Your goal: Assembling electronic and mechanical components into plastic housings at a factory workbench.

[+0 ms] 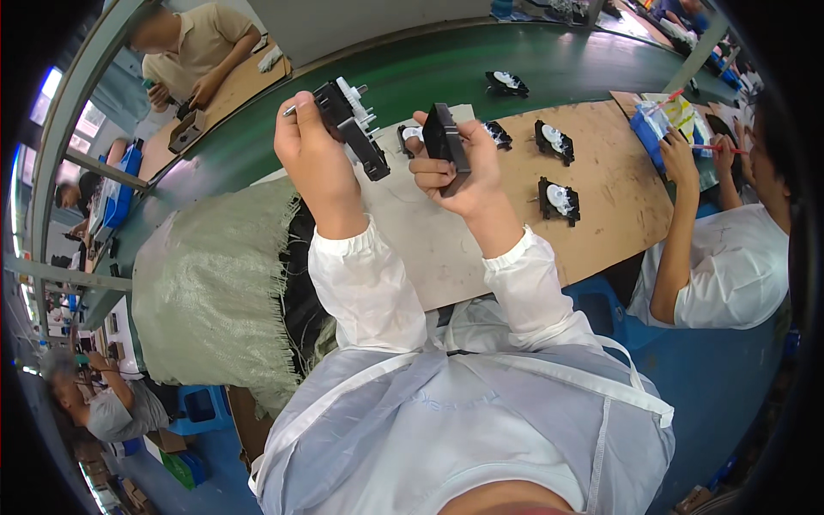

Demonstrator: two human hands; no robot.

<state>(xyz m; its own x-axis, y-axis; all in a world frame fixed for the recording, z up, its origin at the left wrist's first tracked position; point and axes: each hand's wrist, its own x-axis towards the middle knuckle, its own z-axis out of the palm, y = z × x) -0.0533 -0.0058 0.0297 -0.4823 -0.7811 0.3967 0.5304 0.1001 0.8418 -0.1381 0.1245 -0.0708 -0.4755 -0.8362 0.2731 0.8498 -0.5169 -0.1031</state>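
Above the workbench, my left hand [316,163] is closed on a black plastic gear assembly [350,129] with white gears and a metal shaft sticking out. Facing it, my right hand [470,176] grips a black rectangular plastic cover [444,148], its fingers wrapped round the edges. The two parts are apart, with a gap between them. Behind and to the right of my right hand lie similar black assemblies with white gears: one [554,142] on the board, another [560,201] nearer me. One more [412,137] shows partly between my hands.
A green conveyor belt [403,64] runs behind the brown board [618,197], carrying another assembly [507,83]. At my left stands a bulging pale woven sack [215,283]. On the right a co-worker [721,249] works beside a blue bin [648,137]. A blue stool [596,305] stands under the board.
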